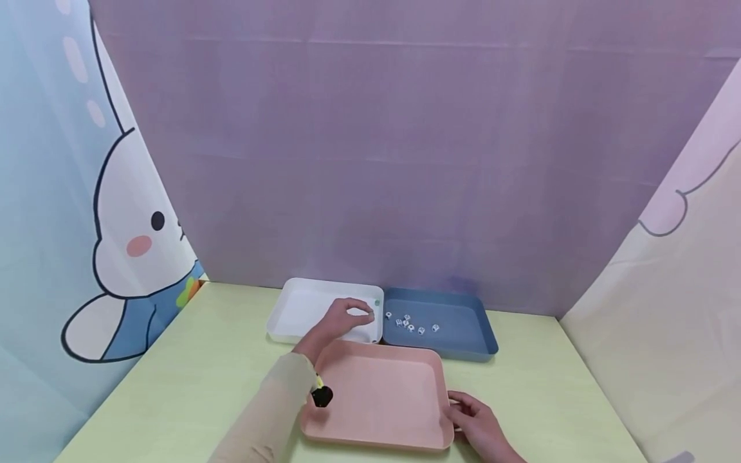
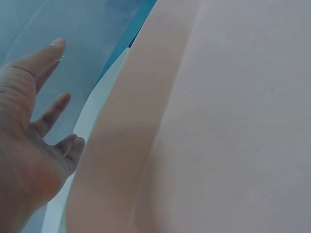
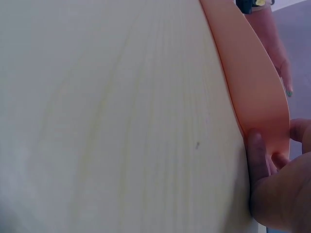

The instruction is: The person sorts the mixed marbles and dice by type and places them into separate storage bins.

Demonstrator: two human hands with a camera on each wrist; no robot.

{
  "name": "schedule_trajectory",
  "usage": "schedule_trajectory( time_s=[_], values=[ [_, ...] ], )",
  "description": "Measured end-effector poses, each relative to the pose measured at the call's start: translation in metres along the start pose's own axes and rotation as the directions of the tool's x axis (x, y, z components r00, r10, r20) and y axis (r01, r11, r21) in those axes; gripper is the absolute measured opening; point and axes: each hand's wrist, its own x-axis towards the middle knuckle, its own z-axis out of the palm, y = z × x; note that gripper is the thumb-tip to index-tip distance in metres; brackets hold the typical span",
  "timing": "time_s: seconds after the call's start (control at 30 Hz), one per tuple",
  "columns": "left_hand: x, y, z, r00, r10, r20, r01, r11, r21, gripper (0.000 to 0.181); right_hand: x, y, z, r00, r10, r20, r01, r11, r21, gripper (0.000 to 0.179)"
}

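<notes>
My left hand (image 1: 346, 318) is over the right part of the white tray (image 1: 289, 310), thumb and index fingertips together. A small green thing (image 2: 62, 58) shows as a sliver between those fingertips in the left wrist view; its kind is mostly hidden. Another small green piece (image 1: 377, 301) lies in the white tray near its right wall, and a small dark one (image 1: 374, 341) sits at the front corner. At the near right, my right hand (image 1: 479, 423) grips the side of the pink tray (image 1: 382, 399), with its thumb at the rim and fingers against the outer wall (image 3: 257, 97).
The blue tray (image 1: 463, 344) adjoins the white one on the right and holds several white dice (image 1: 411, 328) with dark pips. The pink tray stands in front of both on the pale wooden table (image 1: 538, 379). A purple cloth (image 1: 370, 161) hangs behind, with printed curtains at the sides.
</notes>
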Motion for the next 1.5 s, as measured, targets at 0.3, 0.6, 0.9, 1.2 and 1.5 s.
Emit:
schedule_trajectory(
  time_s=[0.3, 0.6, 0.9, 1.2, 1.5],
  values=[
    [0.009, -0.008, 0.006, 0.999, 0.030, -0.037, -0.032, 0.996, -0.081, 0.019, 0.001, -0.001, 0.000, 1.000, 0.014, -0.006, -0.014, 1.000, -0.007, 0.049],
    [0.015, -0.017, 0.014, 0.997, 0.057, -0.057, -0.062, 0.993, -0.097, 0.018, 0.002, 0.000, 0.001, 0.999, 0.032, -0.006, -0.032, 0.999, -0.028, 0.050],
    [0.016, -0.018, 0.022, 0.998, 0.058, -0.030, -0.060, 0.996, -0.061, 0.016, 0.005, 0.002, 0.000, 0.999, 0.042, 0.001, -0.042, 0.998, -0.047, 0.049],
    [0.017, -0.019, 0.020, 0.999, 0.018, -0.041, -0.021, 0.998, -0.059, 0.024, 0.002, -0.002, 0.000, 0.999, 0.042, -0.001, -0.042, 0.998, -0.036, 0.049],
    [0.020, -0.022, 0.022, 0.999, 0.004, -0.051, -0.006, 1.000, -0.030, 0.022, 0.002, -0.001, 0.000, 0.999, 0.033, -0.006, -0.033, 0.999, -0.029, 0.048]
  ],
)
